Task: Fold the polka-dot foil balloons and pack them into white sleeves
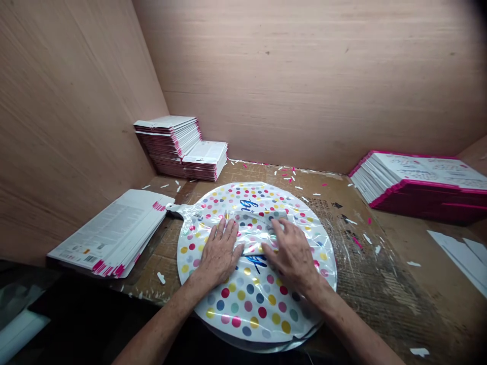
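Observation:
A large round white foil balloon [258,309] with coloured dots and blue lettering lies flat on top of others, its neck pointing left. Across its middle lies a shiny, partly see-through folded piece [253,230]. My left hand [220,251] rests flat with fingers spread, its fingertips on the left part of this piece. At the right part of it is my right hand [291,248], thumb and fingers apart and bent over the foil; whether it grips an edge is hard to make out.
White and pink card stacks [167,147] stand at the back left, with a fanned pile [110,233] nearer. Another stack [426,177] lies at the right. Paper scraps [356,242] dot the cardboard-covered table [365,299]. Wooden walls [285,81] enclose the back and left.

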A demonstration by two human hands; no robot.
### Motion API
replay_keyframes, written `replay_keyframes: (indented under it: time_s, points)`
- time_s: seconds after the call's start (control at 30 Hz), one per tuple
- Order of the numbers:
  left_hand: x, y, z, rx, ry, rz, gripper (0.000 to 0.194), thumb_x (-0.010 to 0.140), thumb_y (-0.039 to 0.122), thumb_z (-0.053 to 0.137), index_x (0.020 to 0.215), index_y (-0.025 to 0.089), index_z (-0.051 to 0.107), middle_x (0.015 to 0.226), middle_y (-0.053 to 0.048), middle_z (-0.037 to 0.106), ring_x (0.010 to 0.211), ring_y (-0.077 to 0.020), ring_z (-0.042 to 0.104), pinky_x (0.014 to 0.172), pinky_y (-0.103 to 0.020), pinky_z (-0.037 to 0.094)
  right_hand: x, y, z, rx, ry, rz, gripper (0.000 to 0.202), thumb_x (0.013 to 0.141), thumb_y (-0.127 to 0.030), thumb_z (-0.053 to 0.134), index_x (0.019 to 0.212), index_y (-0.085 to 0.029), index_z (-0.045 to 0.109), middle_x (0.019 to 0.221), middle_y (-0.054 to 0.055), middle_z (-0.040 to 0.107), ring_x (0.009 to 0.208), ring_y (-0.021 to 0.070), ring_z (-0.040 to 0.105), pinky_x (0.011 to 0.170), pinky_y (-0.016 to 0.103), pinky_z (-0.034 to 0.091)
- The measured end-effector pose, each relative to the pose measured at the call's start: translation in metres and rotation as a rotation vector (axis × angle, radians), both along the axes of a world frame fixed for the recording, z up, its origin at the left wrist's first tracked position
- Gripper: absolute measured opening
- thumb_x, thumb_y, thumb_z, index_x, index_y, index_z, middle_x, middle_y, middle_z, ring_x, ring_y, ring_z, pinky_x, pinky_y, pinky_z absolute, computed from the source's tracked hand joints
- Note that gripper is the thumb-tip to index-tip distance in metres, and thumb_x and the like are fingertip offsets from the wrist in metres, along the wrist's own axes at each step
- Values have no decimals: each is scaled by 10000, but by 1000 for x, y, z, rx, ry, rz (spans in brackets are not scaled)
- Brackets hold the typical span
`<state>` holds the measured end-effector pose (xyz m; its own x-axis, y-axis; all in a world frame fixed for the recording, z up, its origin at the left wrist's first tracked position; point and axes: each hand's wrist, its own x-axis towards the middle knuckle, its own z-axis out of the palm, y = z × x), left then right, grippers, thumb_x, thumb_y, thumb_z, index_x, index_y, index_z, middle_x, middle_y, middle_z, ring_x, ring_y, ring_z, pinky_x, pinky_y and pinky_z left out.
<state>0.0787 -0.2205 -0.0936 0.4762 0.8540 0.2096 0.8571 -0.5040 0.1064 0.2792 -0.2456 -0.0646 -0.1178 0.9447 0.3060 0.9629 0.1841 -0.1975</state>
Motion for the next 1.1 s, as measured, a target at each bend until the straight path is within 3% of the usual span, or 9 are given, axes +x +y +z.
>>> replay_keyframes:
  time_s: [0.07, 0.23, 0.4, 0.5, 0.57, 0.67, 0.77, 0.9, 1.1]
  points:
    - [-1, 4, -1, -62, 46, 30, 505, 993, 319, 333, 1450, 121, 415, 1548, -121, 360, 1459, -319, 243, 1165, -519, 268, -24, -4, 2, 68, -135, 184, 380, 863, -219, 542, 1221, -97, 584, 1193, 193, 605, 1072, 309, 548, 915, 453, 432]
    - [-4, 13, 30, -170, 79, 11, 443, 973, 246, 341, 1365, 145, 523, 1450, -122, 506, 1395, -350, 362, 1091, -569, 355, -58, 1, 0, -75, -316, 399, 236, 864, -25, 457, 956, -65, 670, 864, 148, 657, 794, 249, 585, 727, 389, 490]
    - [-12, 18, 54, -153, -37, -530, 719, 736, -38, 418, 1379, 271, 502, 1461, -5, 506, 1469, -254, 230, 1161, -474, 300, 6, -29, 1, -18, -212, 757, 242, 980, -174, 423, 1086, -153, 639, 1083, 89, 669, 937, 226, 592, 884, 393, 489]
    - [-18, 15, 49, -305, -60, -644, 668, 750, -18, 460, 1332, 297, 551, 1378, -2, 588, 1452, -264, 277, 1153, -466, 303, 46, -48, -8, 12, 114, 773, 282, 999, -210, 403, 1190, -199, 610, 1236, 82, 648, 1100, 220, 589, 964, 377, 471]
    - [-20, 14, 43, -396, -140, -565, 560, 783, 56, 518, 1292, 278, 592, 1336, -36, 614, 1401, -291, 370, 1103, -426, 371, 57, -48, -15, -30, 376, 604, 297, 1007, -232, 373, 1158, -211, 629, 1142, 72, 694, 1038, 205, 635, 892, 343, 510]
    - [-11, 14, 38, -466, -342, -337, 367, 844, 206, 532, 1193, 223, 644, 1223, -77, 654, 1183, -260, 578, 950, -334, 483, 52, -29, -16, -210, 602, 138, 325, 1012, -355, 370, 969, -190, 647, 806, 31, 704, 711, 172, 664, 644, 279, 522]
    - [8, 11, 36, -397, -416, 89, 311, 922, 339, 467, 1122, 182, 646, 984, -74, 695, 937, -228, 643, 822, -326, 507, 36, -3, -7, -338, 430, -200, 373, 995, -443, 398, 843, -176, 610, 720, 21, 672, 631, 156, 635, 582, 248, 469]
    - [28, 3, 28, -214, -252, 408, 309, 902, 329, 535, 1164, 179, 597, 929, -75, 679, 956, -257, 609, 784, -338, 480, 22, 20, 7, -406, 49, -317, 364, 971, -434, 455, 821, -159, 640, 841, 105, 704, 818, 232, 662, 679, 296, 451]
    - [27, -2, 19, -224, -194, 373, 226, 913, 300, 531, 1102, 200, 605, 898, -62, 679, 959, -258, 606, 794, -351, 474, 6, 59, 28, -382, -69, -168, 329, 825, -351, 698, 1073, -144, 637, 1154, 187, 614, 1050, 304, 584, 785, 337, 433]
